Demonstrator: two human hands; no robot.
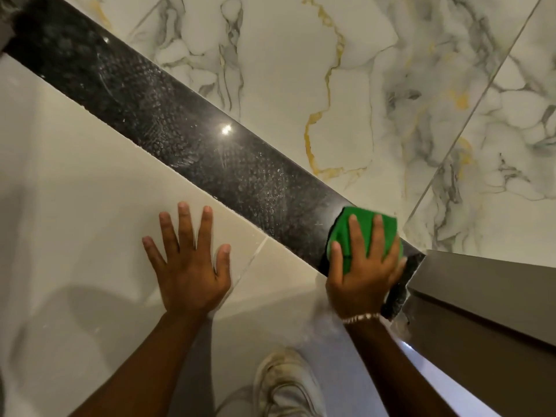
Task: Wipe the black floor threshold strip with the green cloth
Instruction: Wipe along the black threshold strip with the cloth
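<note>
The black floor threshold strip (186,136) runs diagonally from the upper left down to the lower right, glossy with wet smear marks along it. My right hand (365,272) presses flat on the green cloth (358,225), which lies bunched on the strip's lower right end beside a door frame. The cloth shows between and beyond my spread fingers. My left hand (188,263) lies flat on the cream floor tile (75,182), fingers spread, holding nothing, a short way left of the strip.
A brown door frame (487,299) stands at the right, touching the strip's end. White marble tiles with grey and gold veins (301,70) lie beyond the strip. My white shoe (285,383) is at the bottom centre.
</note>
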